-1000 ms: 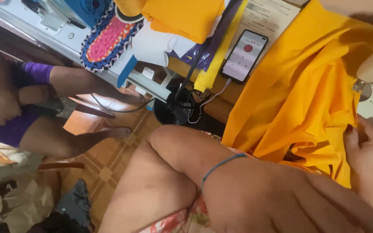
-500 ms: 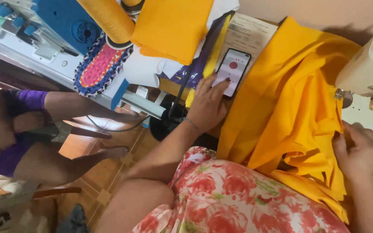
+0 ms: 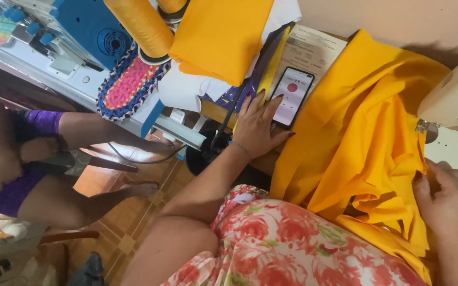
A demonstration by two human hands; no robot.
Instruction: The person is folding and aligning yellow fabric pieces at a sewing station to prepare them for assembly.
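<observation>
The yellow cloth (image 3: pixel 367 143) is pinched at its bunched edge by the right hand (image 3: pixel 449 198), fingers closed on the folds, just below the sewing machine (image 3: pixel 451 100). The cloth spreads from that grip across the table and over the lap. At its far side, the left hand (image 3: pixel 258 127) lies open and flat, fingers spread, fingertips (image 3: pixel 275 101) touching the lower end of a phone (image 3: pixel 291 95). Beyond the phone lie a folded yellow cloth (image 3: pixel 221 34) and a thread cone (image 3: pixel 141 24). Further off, another person's legs (image 3: pixel 80 169) are seen.
</observation>
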